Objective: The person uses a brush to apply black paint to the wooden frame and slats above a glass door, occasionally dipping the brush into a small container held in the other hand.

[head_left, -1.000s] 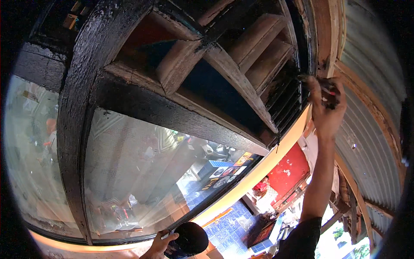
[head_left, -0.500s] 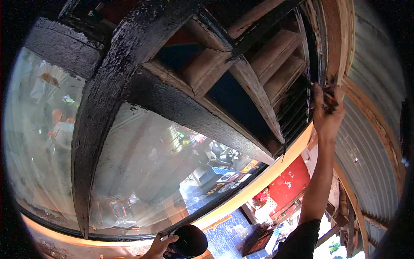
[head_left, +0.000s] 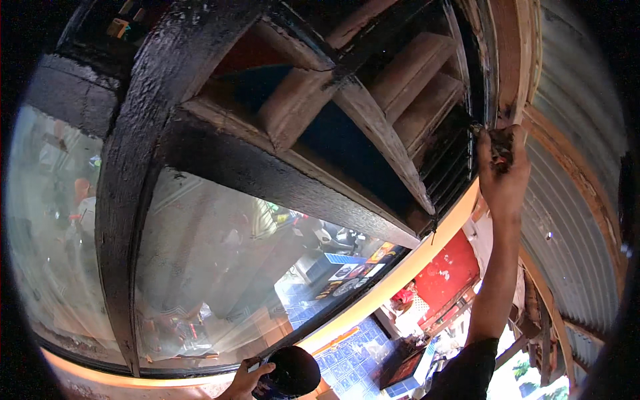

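Note:
My right hand (head_left: 503, 177) is raised at the upper right, fingers closed around a dark, paint-stained paintbrush (head_left: 501, 148). Its tip meets the outer edge of the wooden window frame (head_left: 475, 107), where the bristles are hard to make out. At the bottom, my left hand (head_left: 245, 381) grips the side of a round black paint can (head_left: 293, 370), just below the window's lower edge. Glossy black paint coats the thick post (head_left: 143, 113) and the rail under the lattice. Bare brown wood shows on the lattice slats (head_left: 383, 140).
Two large glass panes (head_left: 213, 267) with reflections fill the left and middle. An orange-yellow wall strip (head_left: 393, 287) runs along the frame. Corrugated metal sheeting (head_left: 567, 213) and wooden beams stand at the right. Blue tiles (head_left: 347, 357) and a red surface (head_left: 443, 270) lie below.
The window frame has shifted left and slightly down in the view. My right hand stays at the frame's edge with the paintbrush, its fingers slightly turned. My left hand keeps the paint can.

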Tool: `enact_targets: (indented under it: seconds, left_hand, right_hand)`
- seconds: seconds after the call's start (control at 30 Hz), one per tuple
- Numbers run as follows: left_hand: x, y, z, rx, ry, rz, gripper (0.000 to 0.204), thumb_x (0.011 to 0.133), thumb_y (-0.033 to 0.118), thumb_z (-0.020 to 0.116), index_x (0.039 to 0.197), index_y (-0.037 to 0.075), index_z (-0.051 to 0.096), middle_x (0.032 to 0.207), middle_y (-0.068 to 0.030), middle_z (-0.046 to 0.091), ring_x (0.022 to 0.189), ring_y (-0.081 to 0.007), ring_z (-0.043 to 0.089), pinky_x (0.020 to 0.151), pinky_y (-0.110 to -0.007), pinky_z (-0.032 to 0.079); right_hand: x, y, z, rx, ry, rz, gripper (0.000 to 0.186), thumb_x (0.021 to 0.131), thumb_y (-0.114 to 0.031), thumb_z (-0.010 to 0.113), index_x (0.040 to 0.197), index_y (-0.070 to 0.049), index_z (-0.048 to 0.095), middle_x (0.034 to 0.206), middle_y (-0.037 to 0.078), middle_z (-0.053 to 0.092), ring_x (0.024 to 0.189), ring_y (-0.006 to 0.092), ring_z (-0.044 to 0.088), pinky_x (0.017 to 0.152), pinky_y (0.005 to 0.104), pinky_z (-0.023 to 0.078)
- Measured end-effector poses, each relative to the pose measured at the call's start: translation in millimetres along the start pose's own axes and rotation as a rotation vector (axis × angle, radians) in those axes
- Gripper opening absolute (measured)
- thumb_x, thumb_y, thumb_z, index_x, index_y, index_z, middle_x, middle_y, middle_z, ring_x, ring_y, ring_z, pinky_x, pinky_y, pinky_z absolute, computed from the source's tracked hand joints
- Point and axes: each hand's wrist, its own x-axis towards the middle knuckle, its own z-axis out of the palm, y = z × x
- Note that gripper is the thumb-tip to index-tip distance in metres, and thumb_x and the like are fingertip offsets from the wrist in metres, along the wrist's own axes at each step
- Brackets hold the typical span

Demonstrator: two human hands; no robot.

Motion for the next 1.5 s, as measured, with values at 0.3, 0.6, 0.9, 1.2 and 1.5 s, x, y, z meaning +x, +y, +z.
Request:
enact_targets:
  seconds: [0.3, 0.6, 0.9, 1.2, 1.5]
  left_hand:
    - [-3, 7, 15, 0.069, -0.025, 0.026, 0.074, 0.075, 0.027, 0.081, 0.131, 0.003, 0.039, 0.103, -0.0154, 0.059, 0.082, -0.0266, 0.064, 0.065, -0.042, 0.056]
    - [-23, 10, 22, 0.331, 0.001, -0.055, 0.07, 0.074, 0.04, 0.077, 0.127, 0.007, 0.044, 0.099, -0.0099, 0.061, 0.073, -0.021, 0.06, 0.058, -0.031, 0.049]
    - [4, -11, 2, 0.105, -0.009, 0.012, 0.066, 0.075, 0.024, 0.081, 0.126, 0.003, 0.044, 0.104, -0.0137, 0.06, 0.081, -0.0232, 0.064, 0.069, -0.037, 0.054]
    - [2, -6, -3, -0.095, -0.027, 0.047, 0.063, 0.075, 0.017, 0.081, 0.124, 0.004, 0.043, 0.099, -0.0146, 0.061, 0.078, -0.0268, 0.065, 0.067, -0.044, 0.056]
    - [17, -8, -7, 0.039, 0.001, 0.04, 0.068, 0.074, 0.02, 0.082, 0.127, 0.004, 0.042, 0.104, -0.0146, 0.06, 0.087, -0.0277, 0.064, 0.075, -0.046, 0.055]
  right_hand:
    - [-8, 0, -12, 0.133, -0.103, 0.018, 0.019, 0.088, -0.008, 0.067, 0.105, -0.004, 0.06, 0.092, 0.014, 0.069, 0.083, 0.0222, 0.068, 0.074, 0.0314, 0.051]
    - [18, 4, 14, -0.096, -0.153, -0.27, 0.027, 0.08, 0.001, 0.068, 0.107, -0.001, 0.063, 0.106, 0.017, 0.067, 0.097, 0.0353, 0.065, 0.086, 0.0378, 0.05]
    - [11, -6, 13, -0.164, -0.099, -0.157, 0.021, 0.082, -0.002, 0.065, 0.102, -0.006, 0.062, 0.094, 0.019, 0.067, 0.087, 0.0409, 0.064, 0.077, 0.0457, 0.05]
    - [-3, -12, -12, -0.365, -0.056, -0.156, 0.034, 0.074, 0.002, 0.064, 0.107, -0.006, 0.061, 0.095, 0.019, 0.063, 0.09, 0.0408, 0.06, 0.077, 0.0475, 0.049]
    - [-2, -7, -22, -0.423, -0.27, -0.206, 0.033, 0.078, 0.007, 0.061, 0.108, -0.008, 0.064, 0.106, 0.013, 0.067, 0.091, 0.0335, 0.063, 0.082, 0.0403, 0.05]
